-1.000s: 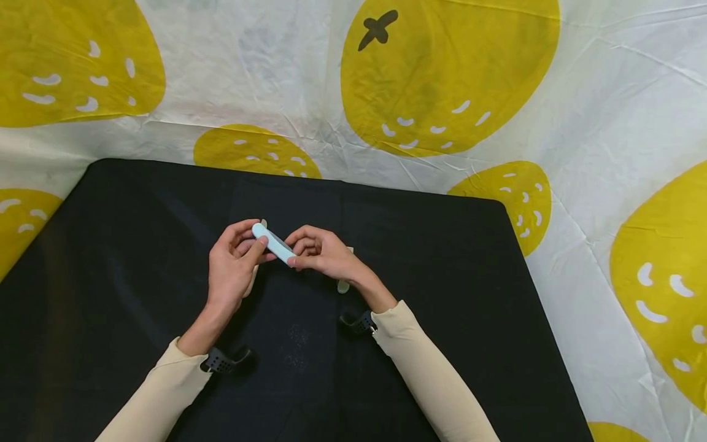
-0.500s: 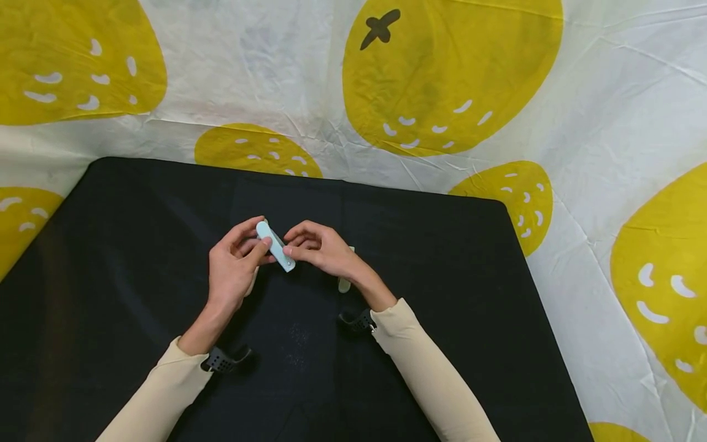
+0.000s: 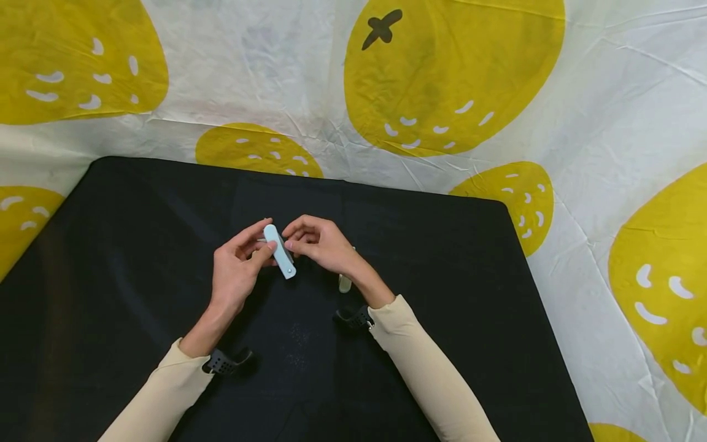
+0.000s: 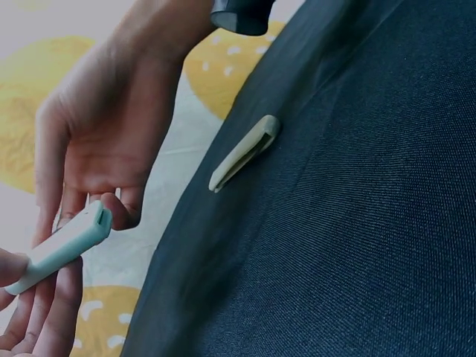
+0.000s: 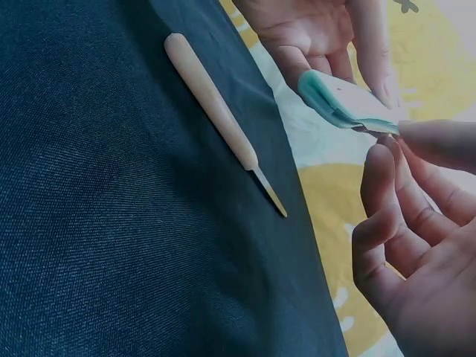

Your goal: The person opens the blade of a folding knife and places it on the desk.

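In the head view, my left hand (image 3: 237,270) holds a light-blue folding knife (image 3: 282,255) between thumb and fingers, above the black table. The knife tilts, with a round pivot at its lower end. My right hand (image 3: 326,245) is at its right edge; in the right wrist view, the right thumb and fingertips pinch the slotted edge of the knife (image 5: 357,111), where a thin dark strip shows. Whether any of the blade is out is hard to tell. Below my right wrist lies a cream slotted piece (image 4: 245,152), like a folded handle.
A tool with a long beige handle and narrow metal blade (image 5: 216,108) lies on the black cloth (image 3: 442,276) near my left hand. Behind the table hangs a white curtain (image 3: 265,61) with yellow fruit shapes. Dark straps (image 3: 226,362) sit at both wrists.
The folding knife has turned steeper and shifted slightly right with my left hand. My right thumb and fingers have moved from its lower end up along its right edge.
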Demonstrator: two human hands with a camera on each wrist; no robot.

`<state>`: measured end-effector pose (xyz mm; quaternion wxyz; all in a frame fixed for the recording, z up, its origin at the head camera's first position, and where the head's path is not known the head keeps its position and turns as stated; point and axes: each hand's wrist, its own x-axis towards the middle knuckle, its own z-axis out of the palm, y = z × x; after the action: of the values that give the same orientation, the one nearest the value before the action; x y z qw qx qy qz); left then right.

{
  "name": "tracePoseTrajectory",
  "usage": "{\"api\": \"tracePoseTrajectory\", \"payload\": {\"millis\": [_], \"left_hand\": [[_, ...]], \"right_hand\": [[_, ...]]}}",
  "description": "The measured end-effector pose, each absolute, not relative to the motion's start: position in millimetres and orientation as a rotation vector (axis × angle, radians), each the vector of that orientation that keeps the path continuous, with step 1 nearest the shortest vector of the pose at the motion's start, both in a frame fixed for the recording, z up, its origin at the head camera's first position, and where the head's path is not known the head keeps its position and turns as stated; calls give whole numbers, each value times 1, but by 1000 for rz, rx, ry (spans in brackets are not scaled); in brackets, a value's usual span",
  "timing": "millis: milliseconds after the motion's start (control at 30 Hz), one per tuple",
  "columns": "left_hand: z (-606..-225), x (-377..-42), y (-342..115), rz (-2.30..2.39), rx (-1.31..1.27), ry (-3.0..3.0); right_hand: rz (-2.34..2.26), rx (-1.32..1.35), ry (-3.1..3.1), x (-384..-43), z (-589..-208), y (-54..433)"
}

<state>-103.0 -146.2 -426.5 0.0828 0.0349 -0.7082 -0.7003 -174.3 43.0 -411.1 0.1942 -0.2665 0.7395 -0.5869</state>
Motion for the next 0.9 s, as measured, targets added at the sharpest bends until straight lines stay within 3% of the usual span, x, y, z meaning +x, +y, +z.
{"api": "tracePoseTrajectory", "payload": {"millis": [900], "left_hand": [[-429,-101,-149,-2086,37,-2273]], "right_hand": [[-1625,-661,2003,-172,-414,44]]}}
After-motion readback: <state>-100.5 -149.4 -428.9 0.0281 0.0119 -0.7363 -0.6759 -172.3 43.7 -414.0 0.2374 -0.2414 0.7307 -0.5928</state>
